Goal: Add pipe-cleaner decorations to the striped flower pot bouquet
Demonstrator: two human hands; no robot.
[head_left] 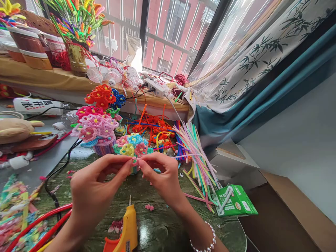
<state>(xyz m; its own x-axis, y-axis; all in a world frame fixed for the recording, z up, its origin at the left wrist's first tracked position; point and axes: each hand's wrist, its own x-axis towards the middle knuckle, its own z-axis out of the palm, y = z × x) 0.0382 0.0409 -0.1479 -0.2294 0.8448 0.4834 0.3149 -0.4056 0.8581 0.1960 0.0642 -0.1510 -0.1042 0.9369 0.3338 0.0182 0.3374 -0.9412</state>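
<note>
My left hand (98,187) and my right hand (161,175) meet in front of me, each pinching a small pink pipe cleaner (135,162) between thumb and fingertips. It looks curled; most of it is hidden by the fingers. Just behind them stands a small pot of pipe-cleaner flowers (135,140) in pastel blue, yellow and pink. Below, a yellow glue gun (130,224) lies with its nozzle pointing away from me. Next to it is a short crimped pink piece (149,207) on the dark green table (157,231).
A larger flower pot (103,145) stands behind to the left. Loose pipe cleaners (196,157) and a green packet (237,201) lie at right. Colourful scraps (15,213) and a red cable (39,224) are at left. A power strip (154,87) sits on the window sill.
</note>
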